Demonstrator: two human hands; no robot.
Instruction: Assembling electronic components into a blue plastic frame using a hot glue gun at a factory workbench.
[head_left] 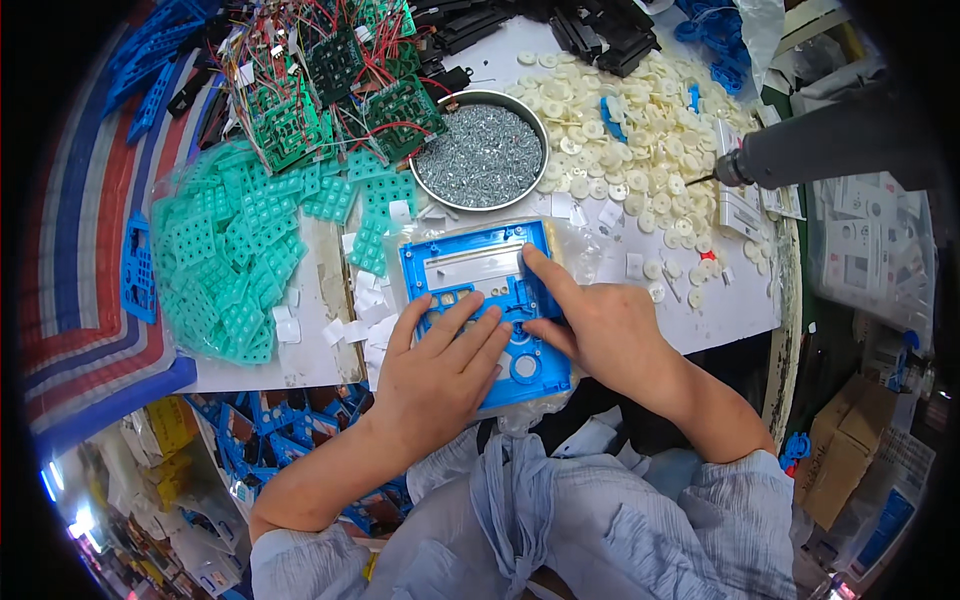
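A blue plastic housing (556,360), its hollow side up, lies in front of me at the table's near edge. It has a clear window strip (470,268) near its far end and a round hole nearer me. My left hand (435,365) rests flat on its left and middle part, fingers spread over the openings. From the right, my right hand (612,325) touches the housing: the index fingertip presses by the right end of the window strip, the thumb lies lower down, apart from it. My right hand's other fingers are curled and mostly hidden.
Beyond the housing stands a round tin of small screws (480,150). Green rubber keypads (225,260) and wired circuit boards (320,110) lie left, cream plastic discs (640,150) right. An electric screwdriver (800,150) hangs at the right. More blue housings (270,430) sit below the table's left edge.
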